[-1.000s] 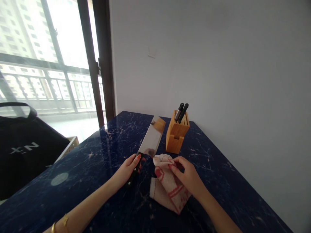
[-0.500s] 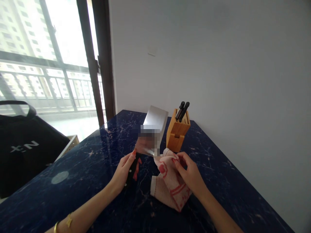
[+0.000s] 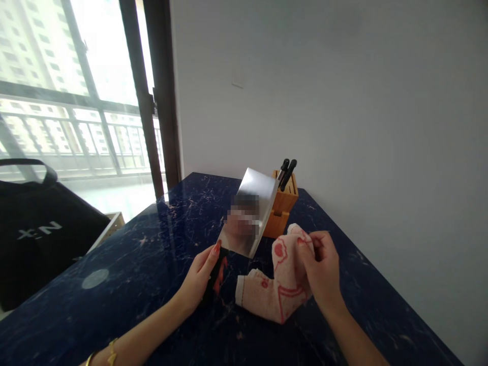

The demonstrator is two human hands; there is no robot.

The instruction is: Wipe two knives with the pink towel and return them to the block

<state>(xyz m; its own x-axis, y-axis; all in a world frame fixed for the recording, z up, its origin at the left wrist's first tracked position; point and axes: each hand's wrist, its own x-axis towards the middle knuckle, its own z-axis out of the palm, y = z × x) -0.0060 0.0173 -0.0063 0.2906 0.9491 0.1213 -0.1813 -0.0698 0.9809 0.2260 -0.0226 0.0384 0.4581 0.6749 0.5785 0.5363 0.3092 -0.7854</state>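
Observation:
My left hand (image 3: 196, 278) grips the black handle of a wide steel Chinese cleaver (image 3: 249, 216), whose blade stands tilted up over the countertop, its mirror-like face showing a blurred reflection. My right hand (image 3: 323, 267) pinches a corner of a pale pink towel with a red pattern (image 3: 272, 292) and holds it up, while the rest of the towel lies on the counter. Just behind the blade is a bamboo knife block (image 3: 284, 203), partly hidden by it, with black knife handles (image 3: 286, 172) sticking out of the top.
The dark blue marble countertop (image 3: 114, 310) meets a white wall (image 3: 343, 101) on the right. A black bag (image 3: 38, 239) sits beyond the counter's left edge, and a large window (image 3: 76, 86) with a balcony railing stands at the back left.
The blade has turned further upright and swung toward the knife block. My right hand has moved right and lifted the towel's corner, bunching it higher.

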